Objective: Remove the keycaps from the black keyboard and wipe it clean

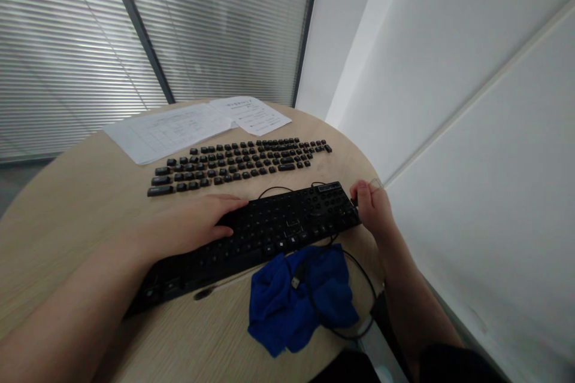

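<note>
We see a black keyboard (265,230) lying slantwise across a round wooden table (63,209), its left end nearer to us than its right. Our left hand (197,224) lies spread over the left part of the keyboard, thumb apart from the fingers, which reach to the far edge. Our right hand (374,208) is curled closed at the right end, with a thin wire loop (376,182) sticking out of it; we cannot tell whether it touches the keyboard. Beyond, we find loose black keys (286,167) set out in rows and, farther still, printed papers (179,125). On the near side, a crumpled blue cloth (272,296) lies just beside the keyboard, with a cable (375,296) looping over it and a plug (295,282) resting on top. To its left, we note a thin stick with a dark tip (203,294).
</note>
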A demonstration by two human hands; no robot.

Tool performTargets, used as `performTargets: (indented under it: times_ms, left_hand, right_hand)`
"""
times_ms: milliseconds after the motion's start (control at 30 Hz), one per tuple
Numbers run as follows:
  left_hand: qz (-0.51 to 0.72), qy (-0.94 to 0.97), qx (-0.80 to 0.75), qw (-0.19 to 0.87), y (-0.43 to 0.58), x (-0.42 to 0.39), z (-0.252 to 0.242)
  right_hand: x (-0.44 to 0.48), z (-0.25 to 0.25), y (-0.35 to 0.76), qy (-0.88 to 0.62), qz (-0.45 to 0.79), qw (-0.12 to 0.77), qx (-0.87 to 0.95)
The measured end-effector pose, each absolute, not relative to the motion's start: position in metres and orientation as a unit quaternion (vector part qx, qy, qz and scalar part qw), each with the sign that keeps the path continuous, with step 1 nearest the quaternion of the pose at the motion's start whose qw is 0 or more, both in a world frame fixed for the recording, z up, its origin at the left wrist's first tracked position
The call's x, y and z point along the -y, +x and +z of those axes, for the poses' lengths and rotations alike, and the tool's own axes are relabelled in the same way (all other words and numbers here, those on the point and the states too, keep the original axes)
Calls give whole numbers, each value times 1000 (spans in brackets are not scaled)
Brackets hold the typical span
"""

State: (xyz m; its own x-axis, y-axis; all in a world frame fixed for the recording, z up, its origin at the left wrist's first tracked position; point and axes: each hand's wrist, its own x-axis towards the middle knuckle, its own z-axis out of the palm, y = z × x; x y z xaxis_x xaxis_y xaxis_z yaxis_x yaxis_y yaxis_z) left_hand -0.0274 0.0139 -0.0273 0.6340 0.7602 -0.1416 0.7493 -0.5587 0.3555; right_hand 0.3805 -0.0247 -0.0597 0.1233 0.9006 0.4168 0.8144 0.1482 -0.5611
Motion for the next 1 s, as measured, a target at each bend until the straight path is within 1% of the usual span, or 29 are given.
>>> performTargets:
  times_ms: [533, 1000]
  left_hand:
    - [9, 882, -430, 193, -27, -13, -28]
    - [34, 888, -422, 177, -26, -12, -32]
  right_hand:
    - [22, -48, 380, -624, 97, 351, 691]
    - [32, -60, 378, -592, 63, 377, 710]
